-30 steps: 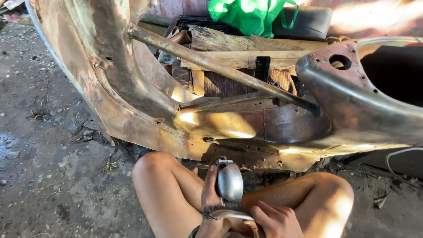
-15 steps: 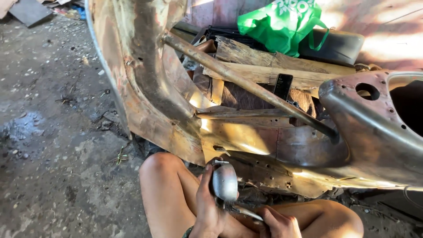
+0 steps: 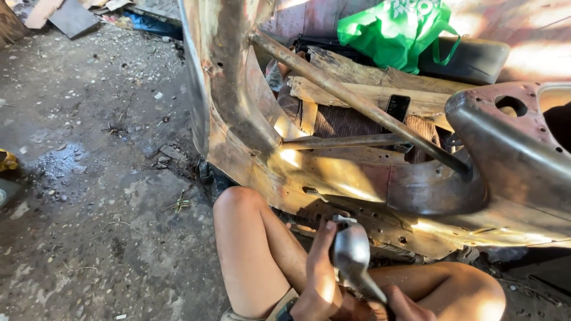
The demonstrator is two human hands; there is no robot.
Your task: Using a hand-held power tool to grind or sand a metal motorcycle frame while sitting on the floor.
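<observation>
Grey metal tool (image 3: 352, 257) gripped in both hands (image 3: 324, 279).

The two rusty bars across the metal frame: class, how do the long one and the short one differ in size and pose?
The long bar is thicker and slopes down from upper left to lower right. The short bar is thinner and lies almost level. The long bar crosses above the short bar's right end and runs on to the frame at the right. Both are rusty brown metal.
</observation>
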